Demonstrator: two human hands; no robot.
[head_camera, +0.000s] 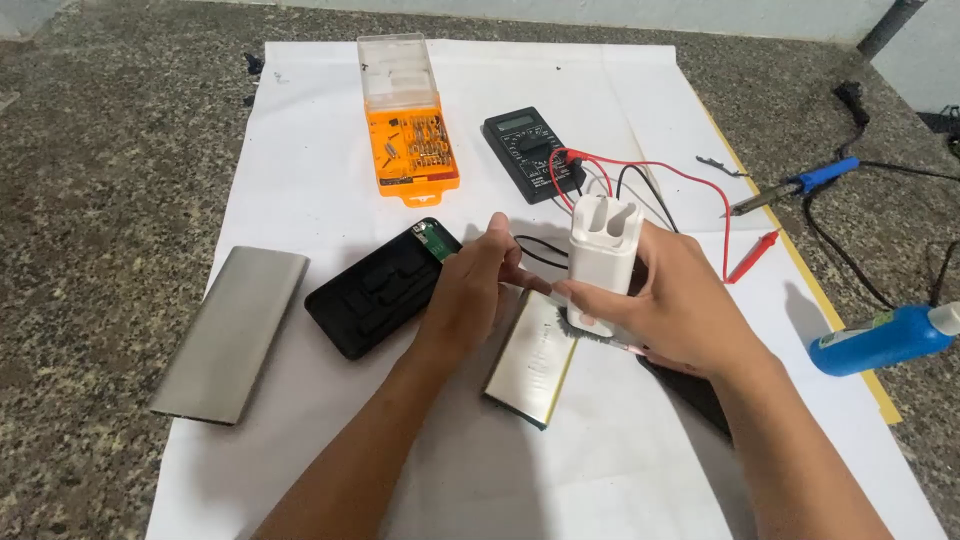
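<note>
White case (603, 250) in right grip (668, 305)

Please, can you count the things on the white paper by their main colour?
Orange: 1, orange plastic bit case
Black: 2, black multimeter, black plastic shell
Silver: 2, flat battery cells
White: 1, white plastic housing
Total: 6

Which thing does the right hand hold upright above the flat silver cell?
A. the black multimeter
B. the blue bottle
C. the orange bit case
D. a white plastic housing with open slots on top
D: the right hand grips the white plastic housing upright, while the orange bit case, black multimeter and blue bottle lie untouched on the white paper.
</note>
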